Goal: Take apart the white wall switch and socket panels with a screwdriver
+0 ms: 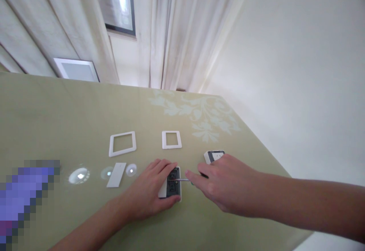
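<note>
My left hand (154, 190) is closed around a wall switch (174, 190) lying on the table, thumb along its near side and fingers over its far side. The switch's dark inside shows on the right half, and a white rocker covers part of the left. In my right hand (228, 182) is a screwdriver (185, 180), held level with its shaft pointing left. Its tip reaches into the dark part of the switch; the handle is mostly hidden by my fingers. Just beyond my right hand sits a white and dark wall socket (216, 155), partly covered by that hand.
Two white cover frames, a larger one (111, 146) and a smaller one (164, 140), lie farther back on the green table (71, 118). A loose white rocker plate (116, 175) rests left of my left hand. A pixelated purple patch covers the left edge. Curtains (188, 34) hang behind.
</note>
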Tool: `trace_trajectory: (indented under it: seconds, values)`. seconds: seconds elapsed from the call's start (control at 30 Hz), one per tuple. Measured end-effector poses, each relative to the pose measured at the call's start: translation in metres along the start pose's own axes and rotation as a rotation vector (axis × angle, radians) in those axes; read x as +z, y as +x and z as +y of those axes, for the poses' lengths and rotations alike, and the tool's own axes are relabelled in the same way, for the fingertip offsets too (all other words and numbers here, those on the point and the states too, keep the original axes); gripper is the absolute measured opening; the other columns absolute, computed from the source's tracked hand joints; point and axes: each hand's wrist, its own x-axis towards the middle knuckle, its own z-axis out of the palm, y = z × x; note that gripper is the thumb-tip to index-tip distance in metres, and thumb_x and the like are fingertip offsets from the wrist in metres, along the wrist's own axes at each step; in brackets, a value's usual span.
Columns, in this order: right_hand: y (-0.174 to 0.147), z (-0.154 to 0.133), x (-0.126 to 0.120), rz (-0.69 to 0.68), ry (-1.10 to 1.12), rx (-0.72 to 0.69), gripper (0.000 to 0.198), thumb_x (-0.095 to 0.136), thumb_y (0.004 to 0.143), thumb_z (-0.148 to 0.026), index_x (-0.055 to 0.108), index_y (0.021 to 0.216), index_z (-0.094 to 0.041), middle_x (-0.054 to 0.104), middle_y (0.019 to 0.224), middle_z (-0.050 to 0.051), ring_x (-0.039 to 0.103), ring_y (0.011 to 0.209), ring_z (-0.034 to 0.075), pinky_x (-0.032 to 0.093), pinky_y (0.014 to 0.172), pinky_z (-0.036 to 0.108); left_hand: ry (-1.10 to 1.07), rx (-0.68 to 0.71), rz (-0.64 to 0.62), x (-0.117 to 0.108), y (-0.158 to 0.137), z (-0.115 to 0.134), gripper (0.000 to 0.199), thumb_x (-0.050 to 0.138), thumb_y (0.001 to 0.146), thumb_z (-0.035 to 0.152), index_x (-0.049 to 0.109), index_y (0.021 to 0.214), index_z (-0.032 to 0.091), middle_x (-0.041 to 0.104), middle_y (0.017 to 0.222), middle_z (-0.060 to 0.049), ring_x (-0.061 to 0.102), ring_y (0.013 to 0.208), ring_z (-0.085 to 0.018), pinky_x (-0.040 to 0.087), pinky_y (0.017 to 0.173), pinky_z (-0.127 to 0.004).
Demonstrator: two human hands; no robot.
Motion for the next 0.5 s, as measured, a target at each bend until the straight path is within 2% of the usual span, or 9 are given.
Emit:
trace_trajectory:
  seconds: [0.1,0.2,0.37,0.5]
  values:
    - [0.005,0.002,-0.001,-0.035,0.021,0.001,0.037,0.079,0.092,-0.019,0.071,0.128,-0.022,0.077,0.085,0.002,0.06,0.053,0.016,0.018,0.051,0.035,-0.009,0.0,0.003,0.001,0.001,0.0,0.071,0.083,0.093,0.043,0.057,0.153,0.017,0.068,0.145,-0.018,0.062,0.135,-0.039,0.052,0.119,-0.061]
    - [0.003,0.002,0.001,-0.013,0.034,0.0,0.031,0.077,0.095,-0.022,0.071,0.125,-0.022,0.076,0.082,0.002,0.057,0.051,0.016,0.018,0.052,0.035,-0.003,0.002,0.001,0.002,0.0,0.0,0.071,0.083,0.092,0.042,0.056,0.154,0.018,0.067,0.146,-0.018,0.062,0.136,-0.039,0.051,0.121,-0.061]
    - [-0.003,0.001,0.011,0.04,0.026,0.002,0.035,0.076,0.097,-0.026,0.067,0.131,-0.023,0.077,0.085,0.002,0.06,0.054,0.018,0.014,0.052,0.036,0.0,0.004,0.002,0.003,-0.001,0.0,0.072,0.082,0.092,0.04,0.053,0.154,0.019,0.067,0.146,-0.018,0.061,0.135,-0.039,0.051,0.12,-0.061]
    - [-0.002,0.002,0.012,0.044,0.028,0.003,0.034,0.079,0.095,-0.027,0.068,0.128,-0.023,0.077,0.084,0.001,0.059,0.053,0.017,0.011,0.053,0.037,-0.006,0.022,0.015,0.004,-0.001,-0.001,0.072,0.082,0.092,0.038,0.052,0.154,0.018,0.067,0.144,-0.017,0.062,0.133,-0.038,0.052,0.118,-0.06]
